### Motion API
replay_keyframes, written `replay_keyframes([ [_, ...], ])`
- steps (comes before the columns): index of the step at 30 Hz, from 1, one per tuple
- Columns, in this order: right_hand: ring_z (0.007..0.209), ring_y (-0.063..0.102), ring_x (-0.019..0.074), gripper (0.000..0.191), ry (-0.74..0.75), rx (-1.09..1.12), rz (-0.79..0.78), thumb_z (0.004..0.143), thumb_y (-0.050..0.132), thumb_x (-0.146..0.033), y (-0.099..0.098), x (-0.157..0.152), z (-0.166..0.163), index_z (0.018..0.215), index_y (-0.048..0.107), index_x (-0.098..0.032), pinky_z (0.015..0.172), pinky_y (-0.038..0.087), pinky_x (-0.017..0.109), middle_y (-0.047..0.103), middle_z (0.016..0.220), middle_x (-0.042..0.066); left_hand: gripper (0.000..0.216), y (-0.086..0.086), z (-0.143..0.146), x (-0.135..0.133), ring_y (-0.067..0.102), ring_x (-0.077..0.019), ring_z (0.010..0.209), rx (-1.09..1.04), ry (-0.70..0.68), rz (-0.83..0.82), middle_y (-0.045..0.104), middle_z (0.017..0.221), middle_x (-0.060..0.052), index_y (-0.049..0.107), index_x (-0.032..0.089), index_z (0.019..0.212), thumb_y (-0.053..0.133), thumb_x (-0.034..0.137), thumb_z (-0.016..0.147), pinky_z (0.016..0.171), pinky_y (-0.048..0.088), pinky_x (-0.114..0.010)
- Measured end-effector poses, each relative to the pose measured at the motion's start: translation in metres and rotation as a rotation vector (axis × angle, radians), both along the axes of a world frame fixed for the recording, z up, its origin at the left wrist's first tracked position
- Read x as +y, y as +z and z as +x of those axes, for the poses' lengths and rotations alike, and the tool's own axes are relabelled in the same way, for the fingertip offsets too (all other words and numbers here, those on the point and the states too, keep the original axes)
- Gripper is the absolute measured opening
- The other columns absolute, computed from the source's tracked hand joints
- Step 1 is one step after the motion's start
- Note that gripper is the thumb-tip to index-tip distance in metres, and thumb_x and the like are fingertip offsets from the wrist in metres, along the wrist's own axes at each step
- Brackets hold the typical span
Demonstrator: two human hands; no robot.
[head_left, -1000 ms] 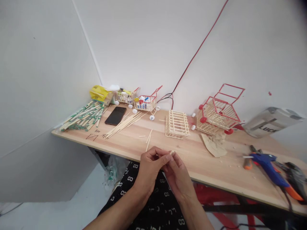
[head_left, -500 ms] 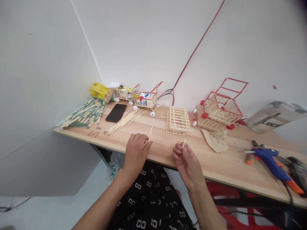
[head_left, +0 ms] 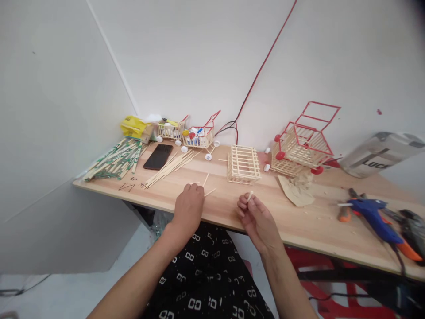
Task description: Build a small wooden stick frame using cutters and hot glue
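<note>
Stick piece (head_left: 250,195) stays pinched in the right hand (head_left: 261,223) as the left hand (head_left: 190,204), now parted and freed, curls over loose sticks (head_left: 210,192), its grip hidden.

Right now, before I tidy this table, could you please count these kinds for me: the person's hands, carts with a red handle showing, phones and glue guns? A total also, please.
Hands: 2 (left hand, right hand)
Carts with a red handle showing: 3
Phone: 1
Glue gun: 1
Total: 7
</note>
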State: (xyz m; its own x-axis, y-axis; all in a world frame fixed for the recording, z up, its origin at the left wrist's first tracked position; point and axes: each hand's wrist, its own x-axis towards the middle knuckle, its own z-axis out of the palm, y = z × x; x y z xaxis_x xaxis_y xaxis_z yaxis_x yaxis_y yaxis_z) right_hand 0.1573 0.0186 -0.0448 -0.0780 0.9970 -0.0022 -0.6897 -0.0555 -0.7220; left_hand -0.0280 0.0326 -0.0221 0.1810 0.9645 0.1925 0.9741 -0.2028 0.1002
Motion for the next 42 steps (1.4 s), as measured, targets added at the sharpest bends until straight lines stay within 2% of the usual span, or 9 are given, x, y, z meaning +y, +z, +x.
replay_keyframes([
  [8, 0.071, 0.042, 0.0091, 0.018, -0.006, -0.083, -0.003, 0.078, 0.072, -0.034, 0.0, 0.002, -0.001, 0.081, 0.063, -0.019, 0.056, 0.037, 0.018, 0.046, 0.082, 0.0, 0.02, -0.001, -0.002, -0.008, 0.048, -0.0218, 0.088, -0.065, -0.026, -0.029, 0.054, 0.095, -0.008, 0.05, 0.016, 0.09, 0.036, 0.001, 0.088, 0.074, 0.041, -0.033],
  [17, 0.067, 0.044, 0.0088, 0.023, -0.034, -0.194, -0.028, 0.074, 0.075, -0.036, 0.0, 0.006, -0.001, 0.081, 0.061, -0.02, 0.054, 0.036, 0.017, 0.051, 0.078, -0.001, 0.026, 0.011, 0.007, -0.006, 0.048, -0.0244, 0.092, 0.053, -0.159, -0.076, 0.054, 0.101, -0.013, 0.052, 0.012, 0.093, 0.037, -0.006, 0.081, 0.075, 0.043, -0.035],
  [23, 0.065, 0.044, 0.0086, 0.024, -0.056, -0.15, -0.029, 0.071, 0.077, -0.032, 0.002, 0.008, -0.001, 0.08, 0.06, -0.019, 0.052, 0.036, 0.018, 0.052, 0.076, -0.001, 0.026, 0.003, 0.009, -0.003, 0.05, -0.0238, 0.084, -0.003, -0.211, -0.053, 0.054, 0.095, -0.012, 0.053, 0.013, 0.093, 0.036, -0.003, 0.082, 0.071, 0.043, -0.035],
  [25, 0.064, 0.044, 0.0083, 0.023, -0.062, -0.156, -0.029, 0.071, 0.077, -0.032, 0.002, 0.008, 0.0, 0.08, 0.06, -0.019, 0.052, 0.035, 0.018, 0.052, 0.074, -0.002, 0.022, 0.002, 0.008, -0.003, 0.051, -0.0231, 0.084, -0.075, -0.207, -0.064, 0.054, 0.092, -0.01, 0.054, 0.014, 0.09, 0.038, 0.0, 0.083, 0.073, 0.043, -0.035],
  [28, 0.063, 0.044, 0.0084, 0.021, -0.105, -0.261, -0.011, 0.073, 0.074, -0.034, 0.003, 0.006, 0.003, 0.081, 0.061, -0.02, 0.052, 0.033, 0.019, 0.052, 0.073, -0.002, 0.017, 0.003, 0.005, -0.004, 0.053, -0.0188, 0.081, -0.374, -0.251, -0.122, 0.056, 0.087, -0.006, 0.056, 0.015, 0.09, 0.044, 0.006, 0.083, 0.073, 0.043, -0.031],
  [31, 0.062, 0.043, 0.0085, 0.018, -0.187, -0.449, 0.044, 0.079, 0.067, -0.037, 0.007, 0.002, 0.007, 0.083, 0.06, -0.02, 0.054, 0.034, 0.021, 0.054, 0.074, -0.002, 0.015, 0.007, 0.004, -0.007, 0.055, -0.0153, 0.076, -0.737, -0.29, -0.257, 0.061, 0.083, -0.002, 0.06, 0.016, 0.092, 0.049, 0.013, 0.082, 0.071, 0.043, -0.028],
  [34, 0.061, 0.044, 0.01, 0.019, -0.275, -0.671, 0.123, 0.084, 0.061, -0.039, 0.015, -0.003, 0.01, 0.088, 0.061, -0.02, 0.058, 0.036, 0.024, 0.055, 0.073, -0.002, 0.017, 0.013, 0.005, -0.01, 0.058, -0.0151, 0.076, -0.958, -0.296, -0.404, 0.065, 0.085, -0.003, 0.063, 0.015, 0.093, 0.05, 0.019, 0.083, 0.071, 0.044, -0.027],
  [37, 0.064, 0.047, 0.0116, 0.018, -0.349, -0.829, 0.202, 0.087, 0.057, -0.037, 0.024, -0.008, 0.011, 0.09, 0.061, -0.02, 0.062, 0.038, 0.026, 0.056, 0.075, -0.001, 0.017, 0.018, 0.007, -0.014, 0.059, -0.0151, 0.078, -1.032, -0.292, -0.444, 0.067, 0.087, -0.003, 0.064, 0.015, 0.092, 0.052, 0.021, 0.082, 0.072, 0.044, -0.027],
  [42, 0.07, 0.052, 0.0133, 0.016, -0.399, -0.917, 0.234, 0.088, 0.054, -0.036, 0.033, -0.012, 0.01, 0.091, 0.06, -0.021, 0.067, 0.04, 0.027, 0.058, 0.079, 0.0, 0.017, 0.023, 0.008, -0.017, 0.059, -0.0153, 0.08, -1.049, -0.301, -0.425, 0.067, 0.088, -0.004, 0.066, 0.016, 0.092, 0.053, 0.021, 0.082, 0.073, 0.044, -0.027],
])
